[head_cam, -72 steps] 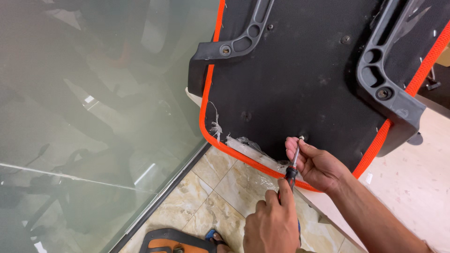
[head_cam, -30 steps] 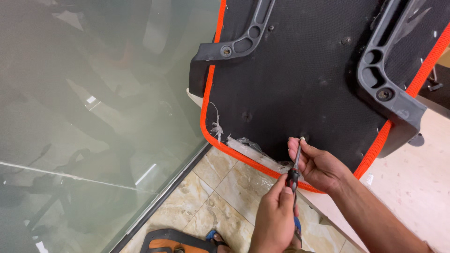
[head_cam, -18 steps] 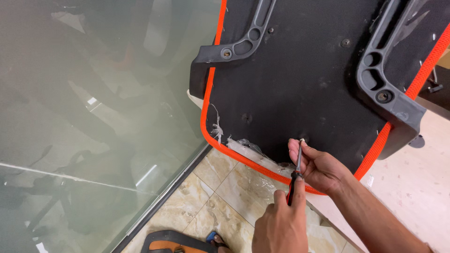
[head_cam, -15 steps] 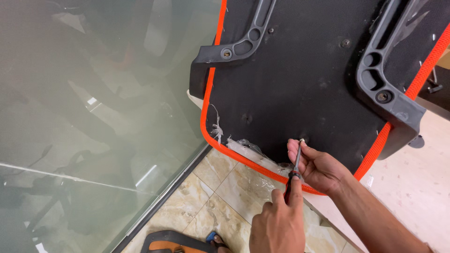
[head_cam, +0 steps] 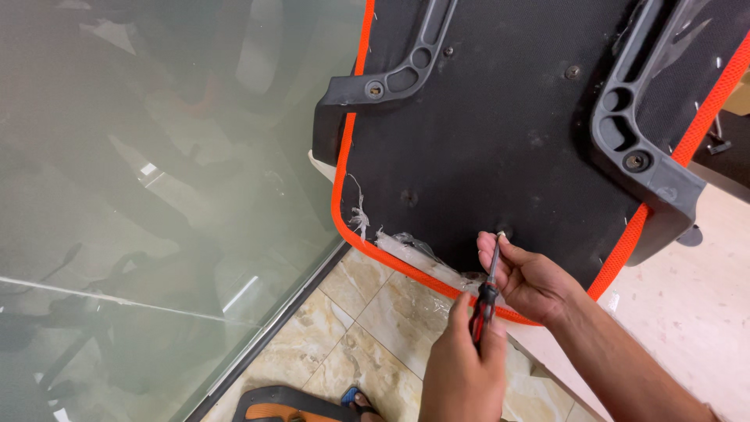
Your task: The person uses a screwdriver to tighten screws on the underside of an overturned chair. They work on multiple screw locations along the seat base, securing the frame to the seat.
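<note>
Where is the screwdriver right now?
The screwdriver is low in the head view, gripped by the left hand, tip steadied by the right hand against the black panel.

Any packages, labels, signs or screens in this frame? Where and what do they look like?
No labels, signs or screens in view.
Clear plastic wrap: torn remnants, crinkled and see-through, clinging to the lower orange edge of the black chair seat.
Cardboard box: possibly one, a tan corner at the far right edge, mostly cut off.
</note>
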